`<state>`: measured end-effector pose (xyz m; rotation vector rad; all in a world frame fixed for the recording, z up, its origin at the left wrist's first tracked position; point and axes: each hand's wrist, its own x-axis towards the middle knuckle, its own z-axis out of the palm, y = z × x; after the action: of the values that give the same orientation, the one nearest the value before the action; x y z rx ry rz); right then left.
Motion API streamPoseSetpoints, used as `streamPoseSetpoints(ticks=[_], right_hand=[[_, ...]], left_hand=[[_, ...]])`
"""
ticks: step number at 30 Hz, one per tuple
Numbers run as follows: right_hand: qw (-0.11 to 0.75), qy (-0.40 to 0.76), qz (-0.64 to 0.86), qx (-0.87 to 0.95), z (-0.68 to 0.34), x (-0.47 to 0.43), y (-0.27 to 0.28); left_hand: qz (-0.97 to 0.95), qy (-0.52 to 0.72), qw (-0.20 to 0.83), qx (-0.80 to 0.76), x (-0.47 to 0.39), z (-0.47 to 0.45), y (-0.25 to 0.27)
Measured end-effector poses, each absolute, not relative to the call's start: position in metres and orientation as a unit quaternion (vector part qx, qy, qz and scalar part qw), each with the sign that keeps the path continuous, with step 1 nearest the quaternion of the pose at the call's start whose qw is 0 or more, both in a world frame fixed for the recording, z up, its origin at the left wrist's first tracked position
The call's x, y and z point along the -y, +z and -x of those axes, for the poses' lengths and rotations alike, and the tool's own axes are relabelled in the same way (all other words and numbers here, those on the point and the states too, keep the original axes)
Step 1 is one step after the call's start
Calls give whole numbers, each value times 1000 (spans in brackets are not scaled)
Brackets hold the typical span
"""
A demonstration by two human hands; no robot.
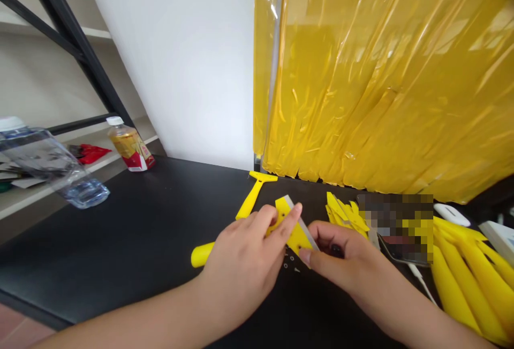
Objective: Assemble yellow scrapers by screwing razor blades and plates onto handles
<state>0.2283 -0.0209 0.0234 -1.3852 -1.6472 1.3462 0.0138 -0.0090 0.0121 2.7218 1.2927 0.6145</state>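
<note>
A yellow scraper (296, 236) with a metal blade edge is between my two hands. My left hand (243, 258) is closed around it, with the index finger stretched along its head by the blade. A yellow handle end (202, 255) sticks out to the left from under that hand. At the head's lower right corner, my right hand (347, 260) pinches it between thumb and fingers. A small black thing (336, 251) shows inside the right hand's curled fingers; its kind is unclear. Small metal pieces (296, 270), seemingly screws and nuts, lie below the head.
Behind lies a yellow T-shaped handle (252, 196). To the right are a pile of yellow plates (346, 212), a partly blurred phone (401, 252) with a cable, and several yellow handles (461, 279). Two bottles, a clear one (52, 159) and a drink bottle (130, 145), stand left on the black table (152, 220).
</note>
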Motion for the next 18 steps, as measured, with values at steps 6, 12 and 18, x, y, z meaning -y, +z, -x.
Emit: streamPoseSetpoints(ticks=[6, 12, 18], right_hand=[[348, 466, 500, 641, -252, 8, 19], [312, 473, 467, 679, -251, 9, 30], [289, 329, 533, 724, -257, -1, 19]], left_hand=[[-722, 358, 377, -456, 3, -12, 15], [-578, 291, 665, -372, -3, -19, 21], [-518, 338, 667, -415, -7, -23, 17]])
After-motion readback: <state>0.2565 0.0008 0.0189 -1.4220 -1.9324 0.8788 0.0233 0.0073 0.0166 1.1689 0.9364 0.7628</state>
